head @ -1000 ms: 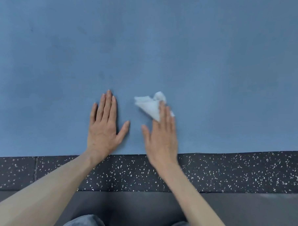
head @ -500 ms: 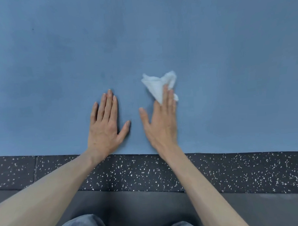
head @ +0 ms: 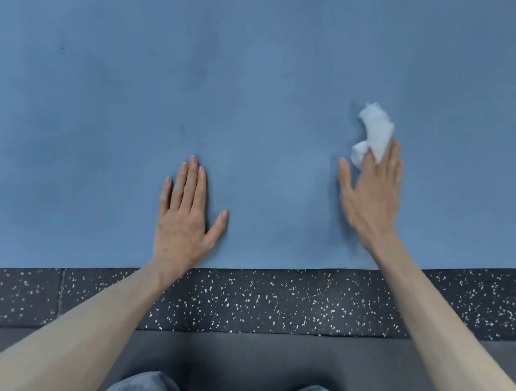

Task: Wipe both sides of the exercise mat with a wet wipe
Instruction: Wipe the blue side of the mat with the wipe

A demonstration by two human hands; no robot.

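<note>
Blue mat (head: 245, 77), white wipe (head: 376, 128), speckled floor (head: 255, 302)

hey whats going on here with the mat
A person is wiping a blue foam exercise mat spread on dark speckled rubber flooring. The left hand lies flat on the mat near its edge. The right hand presses a crumpled white wet wipe against the mat under straight fingers.

Both arms reach forward. The left hand (head: 184, 219) lies flat, fingers together. The right hand (head: 372, 190) has straight fingers pressing down.
</note>
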